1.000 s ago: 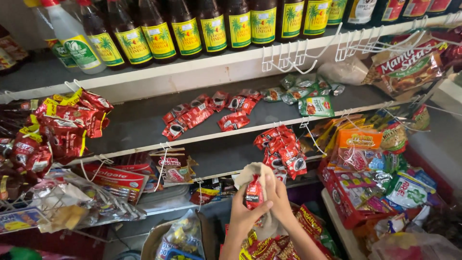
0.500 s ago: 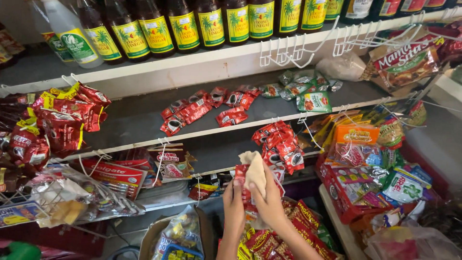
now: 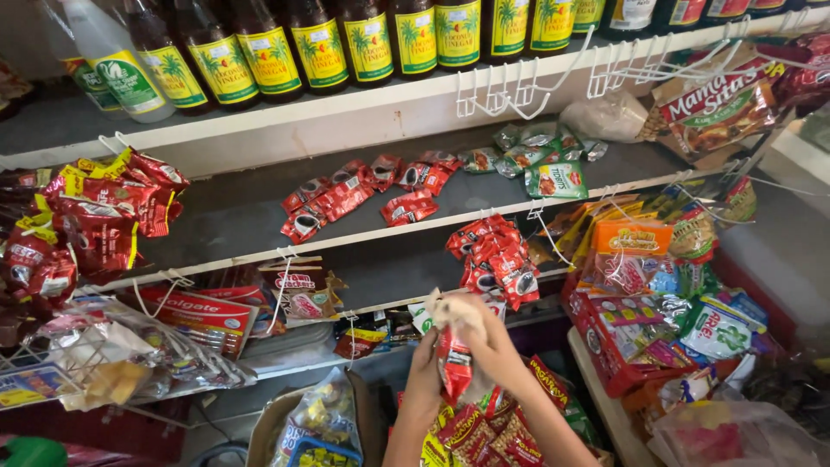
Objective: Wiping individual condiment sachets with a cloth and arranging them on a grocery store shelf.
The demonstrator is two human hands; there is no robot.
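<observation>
Low in the middle of the view, both my hands are raised in front of the shelves. My left hand (image 3: 423, 374) grips the side of a red sachet (image 3: 454, 370) that hangs upright between the hands. My right hand (image 3: 489, 339) is closed over the sachet's top and holds a crumpled beige cloth (image 3: 451, 308) against it. Just behind the cloth, a bunch of red sachets (image 3: 498, 256) hangs from the edge of the middle shelf. More red and yellow snack packets (image 3: 484, 432) lie below my forearms.
Dark vinegar bottles (image 3: 367, 43) line the top shelf. Loose red sachets (image 3: 350, 197) and green packets (image 3: 553, 177) lie on the grey middle shelf (image 3: 233, 216). Red packets (image 3: 91, 220) hang at the left, white wire hooks (image 3: 510, 91) above, and mixed packets (image 3: 657, 303) are piled at the right.
The cloth has shifted from wrapping the sachet to its top, so more of the red sachet shows below it. My hands stay in nearly the same place.
</observation>
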